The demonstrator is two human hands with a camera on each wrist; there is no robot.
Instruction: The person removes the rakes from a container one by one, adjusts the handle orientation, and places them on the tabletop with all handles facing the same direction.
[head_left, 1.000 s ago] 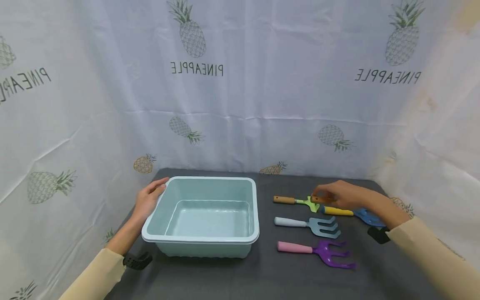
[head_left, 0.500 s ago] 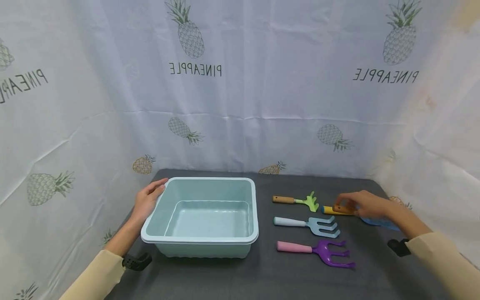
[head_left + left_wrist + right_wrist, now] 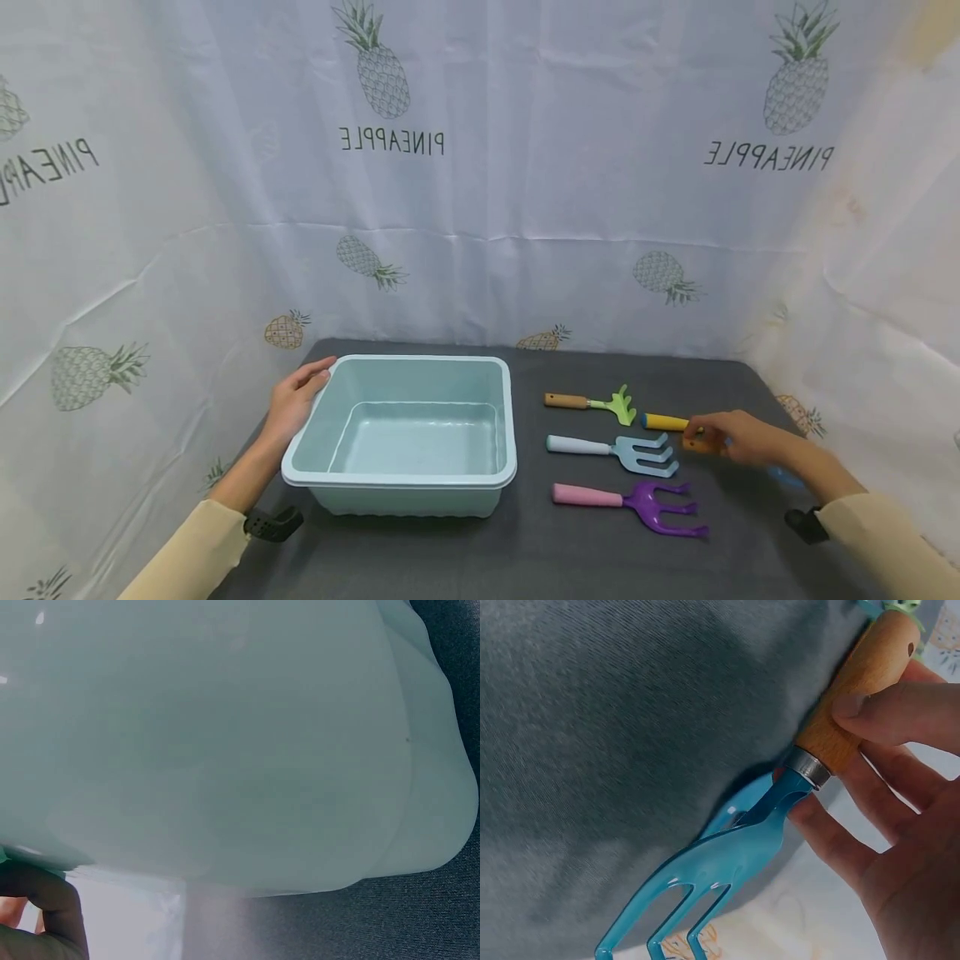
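My left hand (image 3: pixel 292 406) grips the left rim of a pale green plastic basin (image 3: pixel 401 481). In the left wrist view the basin's outer wall (image 3: pixel 225 750) fills most of the picture, with a bent finger (image 3: pixel 64 900) at the rim. On the right, my right hand (image 3: pixel 746 437) pinches the wooden handle of a blue hand fork (image 3: pixel 735 855) between thumb and fingers. Its tines point away from the basin. A yellow-handled tool (image 3: pixel 663 422) lies just behind; its blue head is mostly hidden by the hand and fork.
Between basin and right hand lie a small green rake (image 3: pixel 618 406) with a wooden handle, a light blue fork (image 3: pixel 581 446) and a purple fork (image 3: pixel 588 495) with a pink handle. They rest on a dark grey table (image 3: pixel 450 558). Pineapple-print curtains (image 3: pixel 480 183) surround it.
My right hand has carried the blue hand fork rightward and toward me, away from the green rake, past the yellow handle. My left hand stays at the basin's rim.
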